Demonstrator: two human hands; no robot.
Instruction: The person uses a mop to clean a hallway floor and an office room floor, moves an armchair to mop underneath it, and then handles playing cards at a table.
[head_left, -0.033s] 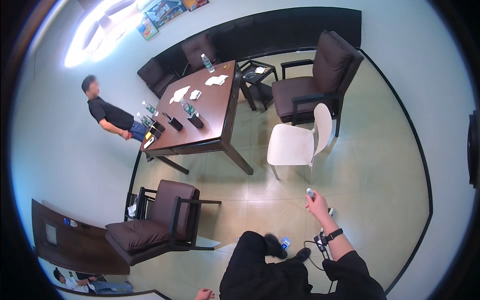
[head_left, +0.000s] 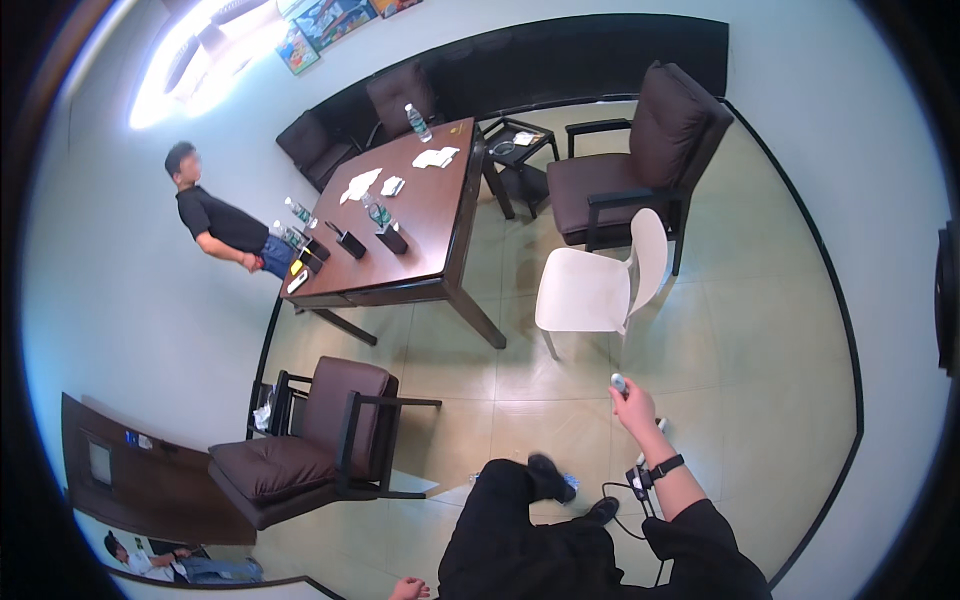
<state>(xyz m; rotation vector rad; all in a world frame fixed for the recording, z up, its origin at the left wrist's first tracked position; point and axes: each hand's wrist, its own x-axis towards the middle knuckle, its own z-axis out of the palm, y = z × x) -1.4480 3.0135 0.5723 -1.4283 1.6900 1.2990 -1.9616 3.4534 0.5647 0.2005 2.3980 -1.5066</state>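
Standing well to the left of the white chair (head_left: 585, 290), a person (head_left: 225, 225) is wearing a dark shirt. A brown armchair (head_left: 340, 400) is sitting to the left of the white chair, nearer to the wearer. The counter (head_left: 435, 218) is occupying the area left of the white chair, apart from it, and is carrying bottles (head_left: 378, 212) and white papers (head_left: 435, 158).

The left hand (head_left: 409, 588) is showing only in part at the lower edge, well apart from the white chair on its near left side. Its fingers are appearing curled, but how far it is opening cannot be told, and no held item is showing.

A small pale object (head_left: 618, 381) is projecting from the right hand (head_left: 633, 403), on the wearer's side of the white chair and apart from it. Its exact kind is too small to tell. Judging by appearance, it is probably weighing little and resisting bending; a smooth casing may be offering limited friction, and a drop could be damaging it. Gripping the long sides, with the rounded end left free, is likely giving the surest hold.

The right hand is wrapping narrowly around the object's lower part. A dark wrist strap (head_left: 666, 467) is encircling that wrist, near side and right of the white chair.
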